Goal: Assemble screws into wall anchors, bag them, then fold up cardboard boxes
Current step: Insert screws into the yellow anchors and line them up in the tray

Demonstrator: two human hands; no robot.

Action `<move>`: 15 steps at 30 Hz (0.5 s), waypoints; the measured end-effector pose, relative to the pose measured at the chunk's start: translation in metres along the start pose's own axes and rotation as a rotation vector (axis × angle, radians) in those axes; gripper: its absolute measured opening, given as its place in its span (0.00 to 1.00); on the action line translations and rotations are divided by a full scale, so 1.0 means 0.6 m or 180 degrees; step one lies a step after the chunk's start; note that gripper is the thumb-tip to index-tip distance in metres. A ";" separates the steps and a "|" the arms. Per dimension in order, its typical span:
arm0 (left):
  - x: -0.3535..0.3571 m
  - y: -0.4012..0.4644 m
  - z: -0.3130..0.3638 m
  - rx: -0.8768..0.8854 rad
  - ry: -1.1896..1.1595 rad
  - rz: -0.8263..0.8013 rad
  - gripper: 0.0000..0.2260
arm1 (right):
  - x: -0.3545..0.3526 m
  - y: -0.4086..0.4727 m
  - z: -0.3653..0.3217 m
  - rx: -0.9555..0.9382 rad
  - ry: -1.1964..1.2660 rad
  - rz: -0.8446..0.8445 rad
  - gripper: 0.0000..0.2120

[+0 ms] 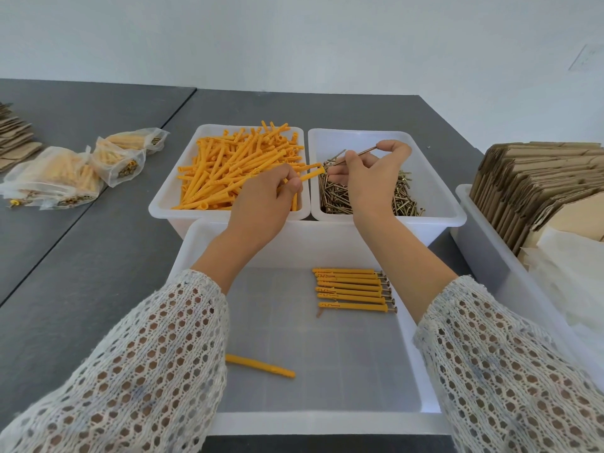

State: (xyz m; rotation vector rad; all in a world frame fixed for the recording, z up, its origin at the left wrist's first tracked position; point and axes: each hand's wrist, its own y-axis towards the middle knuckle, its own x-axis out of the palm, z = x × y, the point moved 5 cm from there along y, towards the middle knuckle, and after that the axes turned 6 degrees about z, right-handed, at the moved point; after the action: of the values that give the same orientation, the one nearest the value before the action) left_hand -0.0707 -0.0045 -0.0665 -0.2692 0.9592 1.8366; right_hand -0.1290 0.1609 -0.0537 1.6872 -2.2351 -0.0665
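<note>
My left hand [264, 197] grips an orange wall anchor [312, 173] whose open end points right, over the gap between two white bins. My right hand [369, 173] holds several brass screws [356, 154] with their tips at the anchor's mouth. The left bin [163, 204] holds a heap of loose orange anchors [228, 168]. In the right bin [434, 191] lies a pile of screws [402, 197]. A row of several finished anchors with screws [353, 289] rests in the big near bin [202, 243], and one lone anchor [261, 366] sits at its front left.
Several filled clear bags [55, 178] of anchors lie on the grey table [81, 273] at left. Flat cardboard [16, 138] is stacked at the far left edge. A white tub [483, 253] at right holds upright flat cardboard boxes [536, 184] and clear bags [575, 289].
</note>
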 end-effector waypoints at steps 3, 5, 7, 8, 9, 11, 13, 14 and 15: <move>0.001 -0.001 -0.001 0.0010 0.0014 0.0002 0.10 | 0.000 0.000 0.000 0.0005 0.0005 -0.0008 0.16; 0.002 -0.001 -0.003 -0.0007 0.0031 -0.0016 0.10 | 0.003 -0.003 0.001 0.0017 -0.0034 -0.0064 0.17; 0.004 -0.001 -0.004 -0.0030 0.0051 -0.0039 0.10 | 0.005 -0.005 0.001 0.0012 -0.0089 -0.0096 0.17; 0.005 -0.001 -0.005 -0.0039 0.0062 -0.0045 0.10 | 0.006 -0.006 0.001 0.0013 -0.0118 -0.0114 0.17; 0.006 -0.002 -0.004 -0.0043 0.0073 -0.0045 0.10 | 0.007 -0.007 0.001 0.0029 -0.0155 -0.0142 0.17; 0.007 -0.002 -0.002 -0.0048 0.0099 -0.0051 0.10 | 0.010 -0.008 0.003 0.0085 -0.0261 -0.0230 0.16; 0.009 -0.004 0.000 -0.0064 0.0133 -0.0078 0.09 | 0.013 -0.009 0.005 0.0130 -0.0355 -0.0327 0.16; 0.010 -0.004 0.001 -0.0078 0.0133 -0.0088 0.09 | 0.015 -0.010 0.006 0.0141 -0.0398 -0.0373 0.15; 0.011 -0.005 0.002 -0.0088 0.0125 -0.0096 0.09 | 0.016 -0.011 0.006 0.0133 -0.0453 -0.0429 0.14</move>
State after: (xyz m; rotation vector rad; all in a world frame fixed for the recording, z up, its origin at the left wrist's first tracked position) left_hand -0.0710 0.0012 -0.0710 -0.3361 0.9523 1.8242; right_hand -0.1264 0.1491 -0.0564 1.9093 -2.2337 -0.1789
